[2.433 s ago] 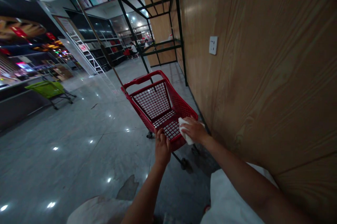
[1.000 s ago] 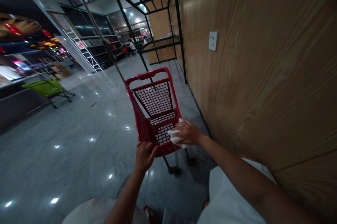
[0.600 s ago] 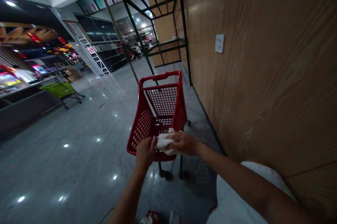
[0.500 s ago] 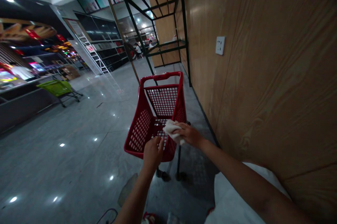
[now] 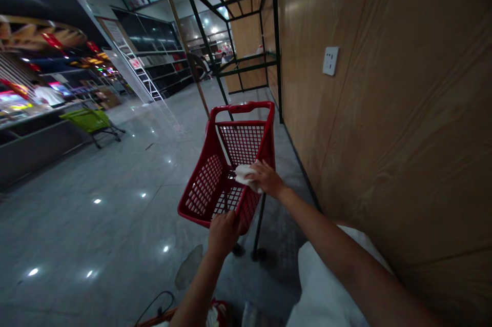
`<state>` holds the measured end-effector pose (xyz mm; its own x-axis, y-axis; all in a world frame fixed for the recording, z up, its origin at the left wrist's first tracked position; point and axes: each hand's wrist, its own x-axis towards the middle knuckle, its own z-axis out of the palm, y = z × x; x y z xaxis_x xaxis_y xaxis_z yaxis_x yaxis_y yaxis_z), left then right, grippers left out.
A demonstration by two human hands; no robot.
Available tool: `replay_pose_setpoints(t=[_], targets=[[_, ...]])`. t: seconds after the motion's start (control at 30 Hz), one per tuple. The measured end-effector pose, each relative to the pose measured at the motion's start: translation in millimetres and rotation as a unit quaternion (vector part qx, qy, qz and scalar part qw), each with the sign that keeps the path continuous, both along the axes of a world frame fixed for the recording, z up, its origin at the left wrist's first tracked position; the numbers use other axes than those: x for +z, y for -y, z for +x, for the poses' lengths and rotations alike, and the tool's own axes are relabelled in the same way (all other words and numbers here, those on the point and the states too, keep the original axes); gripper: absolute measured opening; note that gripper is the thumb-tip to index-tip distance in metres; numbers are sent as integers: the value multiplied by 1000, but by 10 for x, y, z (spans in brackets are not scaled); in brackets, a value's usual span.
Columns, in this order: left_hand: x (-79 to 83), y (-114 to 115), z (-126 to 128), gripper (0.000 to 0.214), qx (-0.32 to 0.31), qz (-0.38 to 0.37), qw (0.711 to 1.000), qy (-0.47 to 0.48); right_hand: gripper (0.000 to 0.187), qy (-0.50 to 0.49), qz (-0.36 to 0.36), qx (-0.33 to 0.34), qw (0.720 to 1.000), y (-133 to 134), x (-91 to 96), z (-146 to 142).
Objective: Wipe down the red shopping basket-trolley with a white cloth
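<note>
Right hand (image 5: 266,179) holds cloth (image 5: 244,174) inside cart (image 5: 242,107)

A polished grey stone floor (image 5: 96,224) runs from near to far, dotted with light reflections. A red shopping cart (image 5: 203,188) rests on it on dark wheels, near and right of centre. A green cart (image 5: 90,120) stands farther left, a stepladder (image 5: 144,78) and black metal shelf rack (image 5: 277,60) far off, and a thin dark cable (image 5: 154,302) lies nearest.

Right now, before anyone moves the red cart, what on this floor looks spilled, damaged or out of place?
A dull, pale patch stands out on the polished grey floor, just below the left hand and the red shopping cart. It breaks the floor's shine, like a dried spill or scuff; the view cannot settle which.
</note>
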<state>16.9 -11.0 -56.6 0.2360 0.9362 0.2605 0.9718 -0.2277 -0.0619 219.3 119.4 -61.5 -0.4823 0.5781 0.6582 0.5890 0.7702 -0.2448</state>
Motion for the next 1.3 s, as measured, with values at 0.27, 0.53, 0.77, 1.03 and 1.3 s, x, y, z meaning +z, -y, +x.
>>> replay_pose_setpoints(t=[0.27, 0.53, 0.77, 1.03, 1.3], targets=[[-76, 79, -129, 28, 38, 78, 996, -2, 26, 44, 18, 104, 993, 453, 104, -479], [-31, 149, -238, 23, 66, 27, 997, 17, 27, 44, 0, 45, 998, 156, 29, -260], [-16, 87, -140, 26, 51, -23, 998, 41, 24, 66, -60, -82, 993, -252, 264, 81], [18, -147, -263, 34, 13, -32, 997, 65, 20, 148, -29, 61, 987, 394, 165, -580], [33, -366, -665, 34, -52, -58, 995, 62, 24, 234, -63, -74, 967, -112, 488, -161]])
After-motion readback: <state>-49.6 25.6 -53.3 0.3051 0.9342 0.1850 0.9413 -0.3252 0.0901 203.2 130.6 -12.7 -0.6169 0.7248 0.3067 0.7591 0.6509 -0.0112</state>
